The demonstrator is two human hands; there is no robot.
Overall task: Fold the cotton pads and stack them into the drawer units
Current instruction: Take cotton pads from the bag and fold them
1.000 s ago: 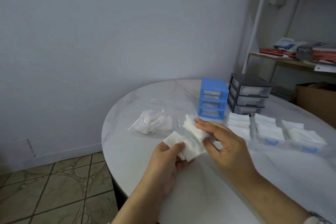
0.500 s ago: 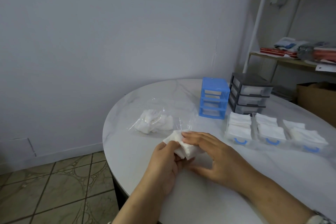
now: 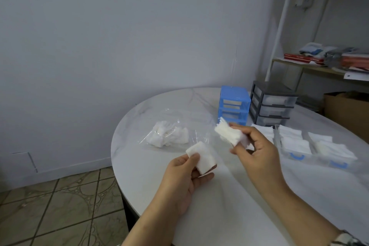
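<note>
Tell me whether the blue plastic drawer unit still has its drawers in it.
Out. The blue plastic drawer unit shows bare slots, and three clear blue-handled drawers sit on the white round table, holding cotton pads.

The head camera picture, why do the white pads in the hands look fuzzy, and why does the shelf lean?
Head view: the cotton pad in the right hand is smeared by motion blur; the pad in the left hand is sharper but washed out white; the shelf post leans from wide-angle distortion; the light is dim and bluish.
</note>
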